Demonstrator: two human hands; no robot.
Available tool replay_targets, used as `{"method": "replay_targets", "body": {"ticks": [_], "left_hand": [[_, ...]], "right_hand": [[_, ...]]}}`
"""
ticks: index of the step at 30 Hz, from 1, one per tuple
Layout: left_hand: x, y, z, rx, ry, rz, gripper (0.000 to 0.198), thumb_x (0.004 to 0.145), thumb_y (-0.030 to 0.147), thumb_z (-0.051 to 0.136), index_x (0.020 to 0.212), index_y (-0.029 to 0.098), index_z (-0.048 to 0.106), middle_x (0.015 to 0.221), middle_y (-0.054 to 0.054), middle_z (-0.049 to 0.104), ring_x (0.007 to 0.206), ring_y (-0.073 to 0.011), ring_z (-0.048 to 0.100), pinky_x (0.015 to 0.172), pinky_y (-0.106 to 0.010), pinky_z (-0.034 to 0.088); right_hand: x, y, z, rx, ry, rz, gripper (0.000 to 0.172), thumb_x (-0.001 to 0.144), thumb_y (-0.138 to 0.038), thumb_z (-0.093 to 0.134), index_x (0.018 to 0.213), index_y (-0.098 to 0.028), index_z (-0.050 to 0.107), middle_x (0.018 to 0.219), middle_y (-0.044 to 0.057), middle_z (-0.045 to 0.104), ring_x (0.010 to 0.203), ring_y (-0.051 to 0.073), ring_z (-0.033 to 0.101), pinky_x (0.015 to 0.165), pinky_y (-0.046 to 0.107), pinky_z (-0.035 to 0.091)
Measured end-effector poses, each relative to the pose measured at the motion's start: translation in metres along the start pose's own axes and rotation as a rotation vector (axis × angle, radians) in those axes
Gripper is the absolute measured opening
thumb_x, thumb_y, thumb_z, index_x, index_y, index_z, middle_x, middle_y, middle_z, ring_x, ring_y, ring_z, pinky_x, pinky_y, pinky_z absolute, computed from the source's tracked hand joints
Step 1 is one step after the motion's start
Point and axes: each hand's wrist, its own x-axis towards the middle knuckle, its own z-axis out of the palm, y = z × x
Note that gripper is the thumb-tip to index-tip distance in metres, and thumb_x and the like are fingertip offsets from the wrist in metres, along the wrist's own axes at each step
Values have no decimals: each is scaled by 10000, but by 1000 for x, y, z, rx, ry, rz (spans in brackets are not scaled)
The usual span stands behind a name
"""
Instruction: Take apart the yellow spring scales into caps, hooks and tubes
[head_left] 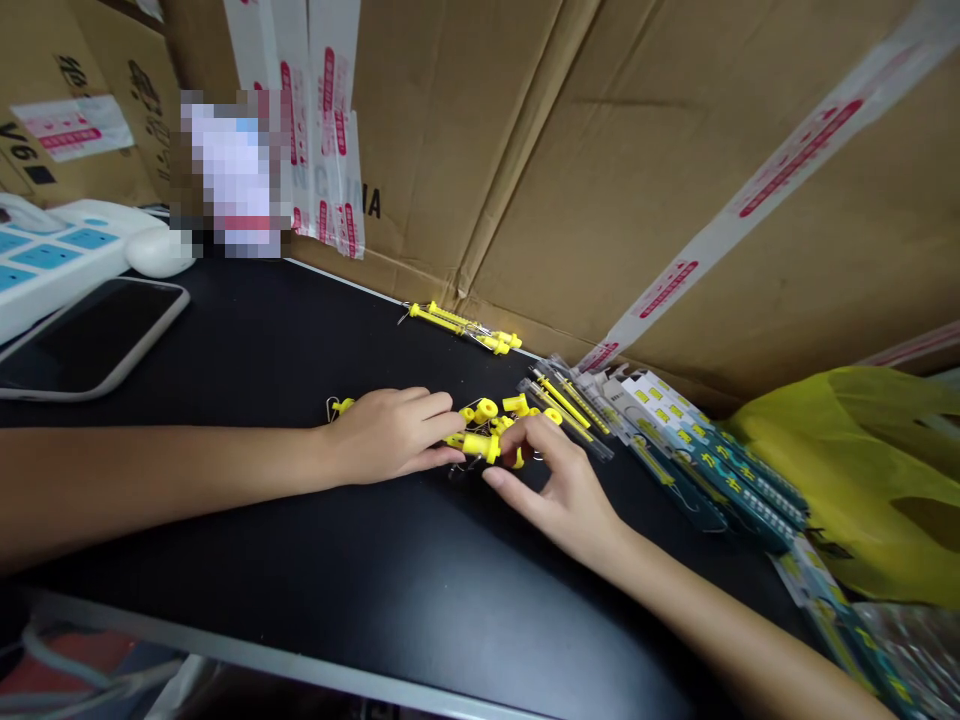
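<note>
Over the middle of the black table, my left hand (pixel 397 435) is closed, its thumb and fingers pinching a yellow plastic tube-shaped part (pixel 475 445) with a collar at its right end. My right hand (pixel 559 475) is just to the right of that part, thumb and index finger apart and curved around its end. Whether the index fingertip touches it I cannot tell. Behind and between the hands lies a small heap of loose yellow plastic pieces (pixel 486 411) with thin wires. Another yellow piece with a wire loop (pixel 343 405) shows behind my left wrist.
Several yellow rods with wire ends (pixel 450 318) lie along the cardboard wall (pixel 480 150). To the right are clear-sleeved yellow sticks (pixel 570 400), stacked printed packages (pixel 690 450) and a yellow plastic bag (pixel 847 450). A phone (pixel 90 335) and power strip (pixel 67 245) sit at left.
</note>
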Motion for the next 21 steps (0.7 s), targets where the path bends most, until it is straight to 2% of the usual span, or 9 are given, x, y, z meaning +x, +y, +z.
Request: {"method": "replay_targets", "body": {"ticks": [2, 8, 11, 15, 21], "left_hand": [[0, 0, 0, -18, 17, 6, 326, 955, 426, 344, 957, 186, 565, 831, -11, 567, 736, -151, 539, 612, -258, 387], [-1, 1, 0, -49, 84, 28, 284, 960, 372, 359, 1018, 158, 537, 868, -22, 592, 758, -150, 552, 649, -255, 412], [-1, 1, 0, -58, 89, 49, 269, 956, 364, 375, 1009, 160, 540, 859, -20, 595, 747, -147, 552, 653, -252, 413], [0, 2, 0, -43, 85, 81, 256, 952, 355, 387, 980, 163, 555, 836, -16, 598, 720, -140, 548, 633, -250, 403], [-1, 4, 0, 3, 103, 108, 265, 951, 358, 382, 985, 164, 560, 814, -13, 600, 692, -138, 544, 601, -254, 394]], "right_hand": [[-4, -2, 6, 59, 8, 47, 223, 790, -347, 634, 755, -199, 472, 714, -5, 531, 674, 142, 495, 635, 271, 403], [-5, -1, 17, 143, 92, 65, 184, 799, -273, 628, 729, -199, 475, 680, -24, 529, 620, 114, 482, 595, 244, 403], [-7, 1, 18, 212, 108, 71, 148, 820, -280, 604, 851, -208, 478, 733, -18, 540, 640, 118, 499, 614, 254, 434], [-9, 2, 20, 272, 131, 45, 201, 834, -281, 588, 978, -216, 464, 810, 0, 557, 663, 119, 521, 618, 256, 453], [-11, 2, 24, 190, 59, 78, 221, 797, -330, 630, 911, -213, 482, 751, -12, 535, 617, 114, 481, 570, 240, 422]]}}
